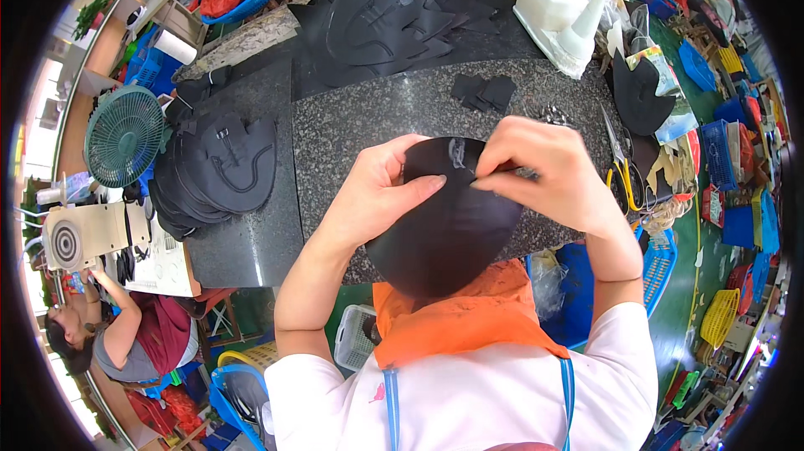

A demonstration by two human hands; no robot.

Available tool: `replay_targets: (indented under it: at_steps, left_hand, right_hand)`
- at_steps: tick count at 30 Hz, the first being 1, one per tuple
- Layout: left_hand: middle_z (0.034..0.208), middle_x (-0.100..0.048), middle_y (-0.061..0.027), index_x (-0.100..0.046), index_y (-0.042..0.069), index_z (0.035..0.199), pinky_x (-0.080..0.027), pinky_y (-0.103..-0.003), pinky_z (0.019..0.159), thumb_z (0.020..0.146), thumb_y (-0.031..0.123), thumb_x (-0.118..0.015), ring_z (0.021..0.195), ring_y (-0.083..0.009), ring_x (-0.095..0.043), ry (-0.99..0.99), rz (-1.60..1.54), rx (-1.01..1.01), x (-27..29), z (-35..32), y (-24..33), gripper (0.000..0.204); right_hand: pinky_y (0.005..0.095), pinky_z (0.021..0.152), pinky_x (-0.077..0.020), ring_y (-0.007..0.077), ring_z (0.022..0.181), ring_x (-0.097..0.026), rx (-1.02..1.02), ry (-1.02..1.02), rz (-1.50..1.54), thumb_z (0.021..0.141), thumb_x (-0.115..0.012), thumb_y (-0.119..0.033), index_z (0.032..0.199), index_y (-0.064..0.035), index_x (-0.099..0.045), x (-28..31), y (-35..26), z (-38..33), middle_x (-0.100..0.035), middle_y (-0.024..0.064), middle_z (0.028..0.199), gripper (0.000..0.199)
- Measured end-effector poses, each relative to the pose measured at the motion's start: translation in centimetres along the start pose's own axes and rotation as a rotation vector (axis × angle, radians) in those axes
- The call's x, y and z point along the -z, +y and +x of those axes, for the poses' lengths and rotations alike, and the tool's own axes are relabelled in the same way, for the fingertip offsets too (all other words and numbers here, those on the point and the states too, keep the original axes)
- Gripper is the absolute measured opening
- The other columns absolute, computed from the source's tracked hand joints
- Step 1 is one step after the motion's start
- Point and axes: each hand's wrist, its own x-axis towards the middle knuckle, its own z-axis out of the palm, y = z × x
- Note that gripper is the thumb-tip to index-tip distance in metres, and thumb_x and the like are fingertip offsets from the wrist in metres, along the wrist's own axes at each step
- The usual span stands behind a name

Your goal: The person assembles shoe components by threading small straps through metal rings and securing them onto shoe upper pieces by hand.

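Over the speckled counter (352, 116), a black fan-shaped piece (448, 225) is pinched by left hand (381, 187) and right hand (544, 170); its rounded edge points toward the person, long axis running left-right.

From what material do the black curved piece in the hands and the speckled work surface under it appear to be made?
The black curved piece, held by the left hand and the right hand, looks like thin synthetic leather or coated fabric: matte with a soft sheen, and bending under the fingers. The work surface looks like polished granite or similar stone: grey-black speckles and a smooth finish.
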Motion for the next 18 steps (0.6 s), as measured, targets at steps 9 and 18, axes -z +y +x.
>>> replay_targets:
  at_steps: [9, 18]
  left_hand:
    - [0.11, -0.061, -0.0061, -0.051, -0.002, 0.122, -0.049, -0.025, 0.088, 0.085, -0.006, -0.061, 0.102, -0.0094, -0.058, -0.021, 0.379, -0.088, -0.7, 0.1, -0.4, 0.039]
    - [0.115, -0.061, -0.0092, -0.046, 0.0, 0.127, -0.047, -0.028, 0.094, 0.083, -0.004, -0.065, 0.106, -0.0139, -0.059, 0.028, -0.145, -0.056, -0.3, -0.7, 0.0, 0.048]
  right_hand:
    - [0.0374, 0.06, -0.0483, 0.0286, 0.068, -0.059, 0.156, -0.065, -0.474, 0.077, -0.065, -0.009, 0.083, -0.0051, -0.051, -1.4, 0.4, 1.3, -0.052, 0.0077, 0.074, 0.016]
    - [0.028, 0.066, -0.0474, 0.0095, 0.076, -0.058, -0.392, 0.25, 0.264, 0.071, -0.075, -0.004, 0.094, -0.0054, -0.061, 1.3, 2.7, 0.4, -0.06, 0.0012, 0.083, 0.027]
